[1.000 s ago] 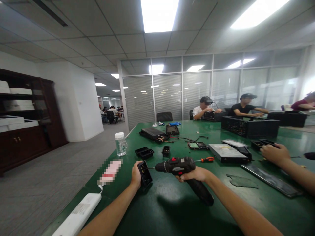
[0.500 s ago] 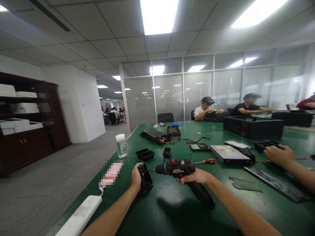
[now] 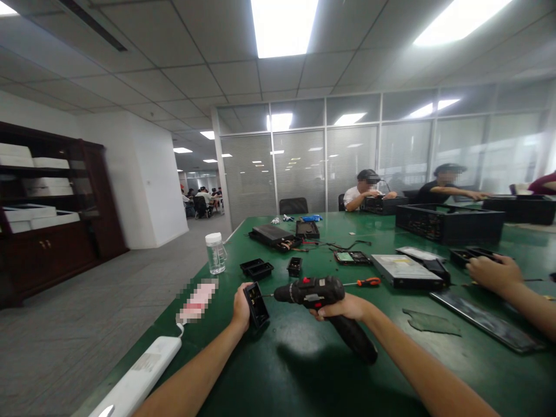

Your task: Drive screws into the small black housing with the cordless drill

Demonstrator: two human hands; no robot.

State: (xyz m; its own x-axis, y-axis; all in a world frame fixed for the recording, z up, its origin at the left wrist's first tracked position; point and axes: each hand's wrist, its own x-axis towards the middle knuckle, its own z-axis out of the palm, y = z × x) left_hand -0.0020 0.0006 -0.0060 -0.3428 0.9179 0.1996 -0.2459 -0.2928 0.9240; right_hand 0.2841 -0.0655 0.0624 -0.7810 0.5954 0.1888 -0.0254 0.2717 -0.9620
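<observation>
Black open housing [image 3: 257, 305] is gripped at its left edge by the left hand [image 3: 241, 306], fingers curled round it; it is held tilted above the table [image 3: 243, 376], open side turned toward the drill. Cordless drill [image 3: 310, 292] is grasped in the right hand [image 3: 343, 308], fingers wrapped at the grip; drill is pointed left, bit at the housing's open side; whether the bit touches a screw inside cannot be told. Past the housing, a pair of small black trays [image 3: 257, 269] and a single small black part [image 3: 294, 267] are set on the table; orange-handled screwdriver [image 3: 368, 282] is laid just beyond the drill; green-faced drive [image 3: 353, 257] and silver optical drive [image 3: 406, 270] are placed farther right, with a long dark panel [image 3: 486, 321] and a thin dark sheet [image 3: 431, 322] nearer. Clear bottle [image 3: 215, 253] is stood by the left table edge; white power strip [image 3: 139, 376] is laid near the left forearm. At far right, a black part [image 3: 473, 255] is held by another person's hand [image 3: 495, 275].
</observation>
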